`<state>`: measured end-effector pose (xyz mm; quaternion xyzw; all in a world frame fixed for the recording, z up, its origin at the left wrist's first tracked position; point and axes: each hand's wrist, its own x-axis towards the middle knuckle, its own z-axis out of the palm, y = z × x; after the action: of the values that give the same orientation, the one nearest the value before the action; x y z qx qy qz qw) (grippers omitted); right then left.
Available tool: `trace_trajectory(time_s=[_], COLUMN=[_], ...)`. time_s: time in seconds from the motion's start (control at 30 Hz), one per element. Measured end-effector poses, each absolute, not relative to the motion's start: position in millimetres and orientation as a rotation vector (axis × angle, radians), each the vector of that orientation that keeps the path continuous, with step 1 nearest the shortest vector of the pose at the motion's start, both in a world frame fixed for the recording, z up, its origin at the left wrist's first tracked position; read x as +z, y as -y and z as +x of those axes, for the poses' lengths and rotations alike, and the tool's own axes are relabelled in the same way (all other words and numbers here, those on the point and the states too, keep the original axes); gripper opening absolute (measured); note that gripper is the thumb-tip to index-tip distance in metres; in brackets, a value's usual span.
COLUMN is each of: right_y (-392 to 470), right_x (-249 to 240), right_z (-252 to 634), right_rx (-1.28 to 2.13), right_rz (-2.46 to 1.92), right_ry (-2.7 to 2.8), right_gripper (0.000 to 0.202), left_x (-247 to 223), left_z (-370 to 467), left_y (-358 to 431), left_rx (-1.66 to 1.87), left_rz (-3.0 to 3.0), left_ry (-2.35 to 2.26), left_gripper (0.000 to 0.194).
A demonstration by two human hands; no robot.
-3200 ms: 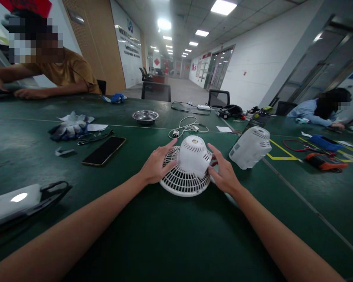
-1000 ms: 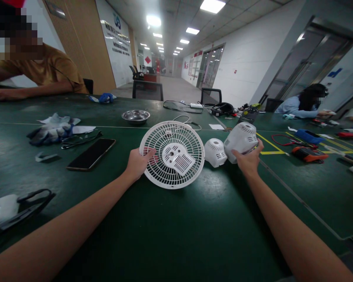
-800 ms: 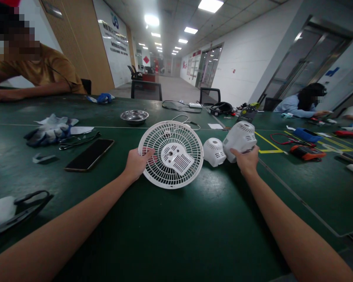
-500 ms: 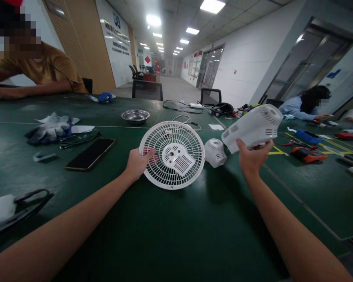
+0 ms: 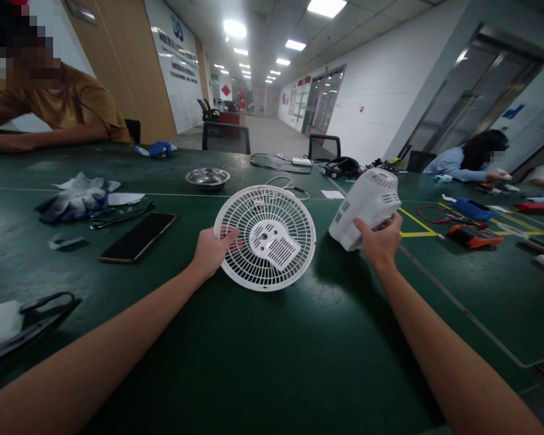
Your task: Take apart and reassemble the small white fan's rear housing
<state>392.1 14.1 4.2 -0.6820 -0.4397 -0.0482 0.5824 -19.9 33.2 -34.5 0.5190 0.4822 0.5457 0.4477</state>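
A round white fan grille stands tilted near the middle of the green table, with a slotted plate at its centre. My left hand grips its left rim, thumb in front and fingers seen behind the bars. To the right, my right hand is closed around a white plastic housing with vent slots. The housing leans, its lower end close to or on the table. A white cable shows behind the grille. Some fingers of my right hand are hidden behind the housing.
On the left are a phone, gloves and a white device. A metal bowl stands behind the grille. An orange meter and blue case are at right. Two people sit at the table's far left and right.
My right hand has moved left and slightly down with the white housing, which is now more upright. It covers the spot where a smaller white vented piece was visible. My left hand and the grille have barely moved.
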Motion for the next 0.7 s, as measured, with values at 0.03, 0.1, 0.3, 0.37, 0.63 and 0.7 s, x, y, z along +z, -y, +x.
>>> trace_trajectory(time_s=[0.03,0.1,0.3,0.37,0.63,0.7], right_y=[-15.4,-17.6,-21.0,-22.7,-23.0,-18.9], right_x=[3.6,0.6,-5.1,-4.6,-3.3,0.6], right_z=[402.3,419.4,436.3,438.1,443.6,440.7], right_rx=[-0.120,-0.112,-0.177,-0.183,-0.128,-0.288], right_rz=[-1.605,-1.651,-1.538,-1.499,-1.358,-1.369], right_ry=[0.997,0.995,1.066,1.072,1.126,1.156], right_gripper=[0.097,0.097,0.093,0.092,0.095,0.093], left_x=[-33.8,-32.2,-30.0,-30.4,-30.6,-30.4], left_z=[-19.8,-19.4,-17.9,-17.3,-16.7,-16.6], left_y=[-32.6,-31.0,-30.2,-31.1,-31.1,-30.8], left_rx=[1.350,1.348,1.346,1.358,1.369,1.372], left_rz=[1.282,1.282,1.268,1.246,1.229,1.229], left_ry=[-1.189,-1.192,-1.207,-1.205,-1.184,-1.178], left_gripper=[0.022,0.023,0.021,0.019,0.015,0.015])
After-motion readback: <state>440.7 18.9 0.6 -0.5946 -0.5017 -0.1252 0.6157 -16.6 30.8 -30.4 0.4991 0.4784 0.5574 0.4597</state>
